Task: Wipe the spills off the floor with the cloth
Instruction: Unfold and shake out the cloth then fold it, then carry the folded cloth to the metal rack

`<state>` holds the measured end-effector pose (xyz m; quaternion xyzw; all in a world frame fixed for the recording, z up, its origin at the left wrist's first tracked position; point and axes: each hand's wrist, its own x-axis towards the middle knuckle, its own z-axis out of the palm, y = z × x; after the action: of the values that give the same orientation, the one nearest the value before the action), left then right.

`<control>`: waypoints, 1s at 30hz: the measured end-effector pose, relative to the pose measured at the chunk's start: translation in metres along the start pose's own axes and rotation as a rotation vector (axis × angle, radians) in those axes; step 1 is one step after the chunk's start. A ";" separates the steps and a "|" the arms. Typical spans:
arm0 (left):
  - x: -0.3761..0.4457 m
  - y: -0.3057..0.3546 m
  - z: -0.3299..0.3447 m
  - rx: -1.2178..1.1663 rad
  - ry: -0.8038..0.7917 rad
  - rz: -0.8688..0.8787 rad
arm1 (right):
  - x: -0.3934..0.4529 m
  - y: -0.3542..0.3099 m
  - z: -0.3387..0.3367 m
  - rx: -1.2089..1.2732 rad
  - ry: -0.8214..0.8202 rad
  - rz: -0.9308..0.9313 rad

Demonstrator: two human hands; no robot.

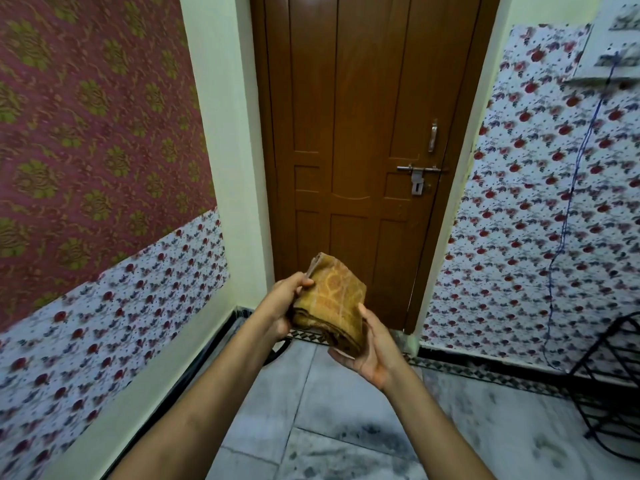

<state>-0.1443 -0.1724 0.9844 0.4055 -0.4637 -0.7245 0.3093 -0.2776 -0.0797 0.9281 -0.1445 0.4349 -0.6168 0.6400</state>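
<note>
Wallpaper in dark pink with green flower shapes point(86, 116) covers the upper wall on the left, and white paper with small red flowers point(114, 323) runs below it.

The left hand point(282, 306) comes next. It grips the left edge of a folded yellow-brown cloth with a pale criss-cross pattern point(332, 299). Its fingertips point(306, 282) curl over the top of the cloth's left side, pressed close together, and the cloth sits between them and the palm.

The cloth is held up in the air in front of the person, over the pale grey stone floor with dark smudges point(346, 427), not touching it. It is folded into a thick block. Its long side runs from the upper left down to the lower right, with one corner poking up toward the brown wooden door point(363, 133). There is no writing to read on it.

The right hand point(370, 355) holds the lower right end of the cloth. The palm cups it from below and the thumb point(365, 315) lies up along its right edge. The other fingers are under the cloth, so I cannot tell how they lie.

The door has a silver handle point(433, 136) and a silver sliding bolt point(417, 169). Right of it is more red-flower paper, a thin blue cord point(571, 202) hanging down the wall, and a black wire rack point(609, 375) on the floor.
</note>
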 end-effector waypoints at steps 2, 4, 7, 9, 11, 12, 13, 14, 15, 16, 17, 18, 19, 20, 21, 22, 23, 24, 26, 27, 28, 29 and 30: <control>0.000 -0.006 -0.008 -0.023 0.020 -0.037 | 0.001 0.005 0.002 0.066 -0.003 -0.004; -0.002 -0.016 -0.017 -0.031 0.046 -0.072 | 0.004 0.012 0.002 0.044 0.049 -0.018; 0.000 -0.036 -0.034 0.013 0.076 -0.109 | 0.012 0.022 -0.004 -0.024 0.120 -0.026; 0.003 -0.050 -0.041 0.056 0.092 -0.128 | 0.013 0.028 -0.010 -0.064 0.131 -0.019; 0.007 -0.062 -0.046 0.099 0.079 -0.146 | 0.017 0.037 -0.014 -0.115 0.182 -0.015; 0.008 -0.067 -0.048 0.105 0.070 -0.158 | 0.018 0.041 -0.016 -0.144 0.212 -0.020; 0.011 -0.073 -0.049 0.115 0.065 -0.175 | 0.019 0.046 -0.018 -0.168 0.243 -0.020; 0.012 -0.078 -0.050 0.124 0.061 -0.179 | 0.019 0.050 -0.021 -0.187 0.264 -0.025; 0.014 -0.081 -0.049 0.136 0.058 -0.182 | 0.019 0.053 -0.024 -0.204 0.279 -0.033; 0.016 -0.087 -0.049 0.141 0.055 -0.193 | 0.019 0.057 -0.029 -0.213 0.296 -0.035; 0.017 -0.089 -0.047 0.145 0.055 -0.199 | 0.018 0.060 -0.033 -0.224 0.307 -0.036; 0.018 -0.094 -0.045 0.147 0.053 -0.209 | 0.018 0.063 -0.038 -0.231 0.316 -0.036; 0.018 -0.096 -0.043 0.145 0.051 -0.211 | 0.017 0.065 -0.042 -0.239 0.317 -0.040; 0.018 -0.099 -0.041 0.140 0.047 -0.213 | 0.017 0.066 -0.046 -0.243 0.319 -0.043; 0.019 -0.103 -0.038 0.136 0.045 -0.219 | 0.017 0.067 -0.051 -0.242 0.324 -0.043; 0.019 -0.104 -0.035 0.136 0.045 -0.218 | 0.017 0.067 -0.054 -0.242 0.329 -0.048; 0.019 -0.107 -0.031 0.141 0.046 -0.218 | 0.017 0.066 -0.058 -0.237 0.332 -0.052; 0.020 -0.107 -0.029 0.143 0.047 -0.214 | 0.017 0.065 -0.059 -0.235 0.334 -0.059; 0.021 -0.110 -0.018 0.147 0.052 -0.213 | 0.016 0.060 -0.070 -0.231 0.333 -0.074; 0.022 -0.110 -0.013 0.150 0.053 -0.209 | 0.015 0.058 -0.074 -0.234 0.331 -0.080; 0.022 -0.112 -0.005 0.153 0.055 -0.205 | 0.013 0.054 -0.081 -0.231 0.324 -0.087; 0.023 -0.114 0.002 0.151 0.059 -0.205 | 0.011 0.050 -0.087 -0.232 0.317 -0.090; 0.024 -0.116 0.009 0.153 0.064 -0.204 | 0.009 0.046 -0.093 -0.230 0.313 -0.092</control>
<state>-0.1719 -0.1446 0.8728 0.4960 -0.4637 -0.7014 0.2167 -0.3170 -0.0461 0.8376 -0.1388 0.5898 -0.6065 0.5148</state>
